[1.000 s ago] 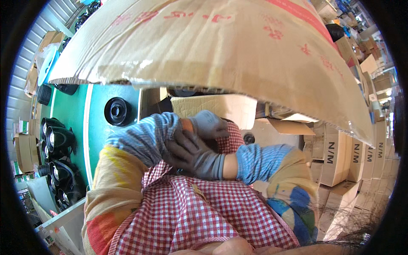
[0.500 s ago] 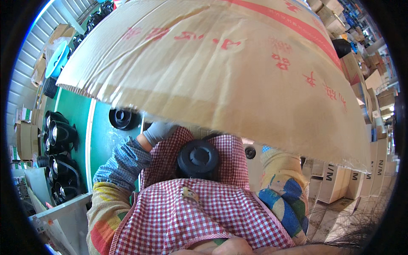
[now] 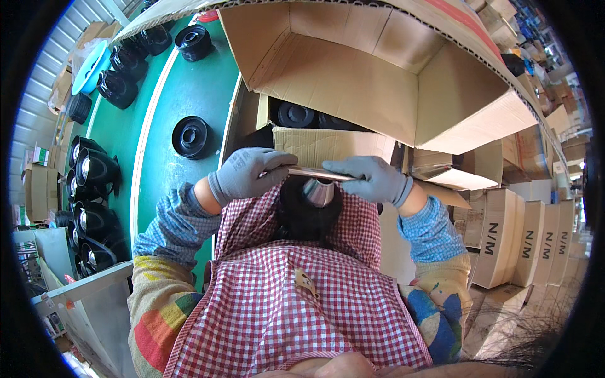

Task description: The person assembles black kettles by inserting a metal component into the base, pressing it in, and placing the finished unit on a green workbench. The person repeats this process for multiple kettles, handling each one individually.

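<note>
Both of my hands wear grey gloves. My left hand [image 3: 252, 173] and my right hand [image 3: 372, 176] are level in front of my lap, fingers closed on the two ends of a thin light-brown strip [image 3: 321, 172]. It looks like a cardboard edge seen end-on; its full shape is hidden. Just below it, a black round housing [image 3: 302, 217] with a shiny silver cone [image 3: 319, 192] sits between my knees. Beyond my hands stands a cardboard box [image 3: 321, 143] with black round parts [image 3: 295, 114] inside. A large open carton [image 3: 353, 75] leans above it, its inside facing me.
On the left runs a green worktable [image 3: 161, 151] with a black ring-shaped part [image 3: 191, 137] and another black part [image 3: 193, 42]. Several black housings with silver insides [image 3: 94, 169] line its left edge. A blue basin [image 3: 90, 67] lies farther back. Cartons [image 3: 501, 239] stand at the right.
The large carton, which covered most of the view, has moved up and away. My hands have come together in front of my lap. The silver cone now shows at the black housing.
</note>
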Tool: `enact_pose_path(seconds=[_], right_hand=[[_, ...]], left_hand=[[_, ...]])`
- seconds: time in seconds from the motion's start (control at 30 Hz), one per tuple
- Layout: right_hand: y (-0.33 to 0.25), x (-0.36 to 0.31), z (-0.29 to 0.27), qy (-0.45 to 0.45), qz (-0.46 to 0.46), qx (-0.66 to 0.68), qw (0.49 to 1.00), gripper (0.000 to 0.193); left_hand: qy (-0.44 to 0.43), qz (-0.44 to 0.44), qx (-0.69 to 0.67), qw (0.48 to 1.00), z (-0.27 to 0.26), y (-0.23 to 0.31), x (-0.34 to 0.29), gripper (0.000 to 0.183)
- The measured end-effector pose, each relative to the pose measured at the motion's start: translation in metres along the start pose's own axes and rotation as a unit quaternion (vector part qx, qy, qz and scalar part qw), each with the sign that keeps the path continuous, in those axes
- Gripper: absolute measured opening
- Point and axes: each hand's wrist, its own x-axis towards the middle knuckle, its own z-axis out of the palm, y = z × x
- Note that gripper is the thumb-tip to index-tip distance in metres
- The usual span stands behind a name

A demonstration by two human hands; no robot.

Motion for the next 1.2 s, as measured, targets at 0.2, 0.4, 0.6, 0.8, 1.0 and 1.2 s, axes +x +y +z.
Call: enact_pose_path(seconds=[0.2,0.4,0.6,0.8,1.0,1.2], right_hand=[[0.003,0.022,-0.011,-0.067,0.02,-0.06,0.996,0.053],[0.015,0.048,0.0,-0.03,-0.123,-0.176,0.976,0.051],[0.021,0.046,0.007,-0.064,-0.088,-0.126,0.986,0.049],[-0.007,0.064,-0.017,-0.26,0.041,-0.127,0.956,0.05],[0.018,0.062,0.002,-0.24,0.038,-0.136,0.96,0.061],[0.017,0.051,0.008,-0.29,0.039,-0.029,0.956,0.074]], left_hand=[[0.009,-0.041,0.113,0.993,0.005,0.048,-0.017,0.029],[-0.054,-0.139,0.148,0.978,0.011,0.091,-0.027,0.027],[-0.072,-0.15,0.136,0.977,0.015,0.08,-0.026,0.027],[-0.122,-0.159,0.16,0.966,0.013,0.091,-0.015,0.024],[-0.108,-0.189,0.226,0.949,0.025,0.074,0.0,0.018],[-0.135,-0.161,0.088,0.974,0.02,0.055,0.012,0.026]])
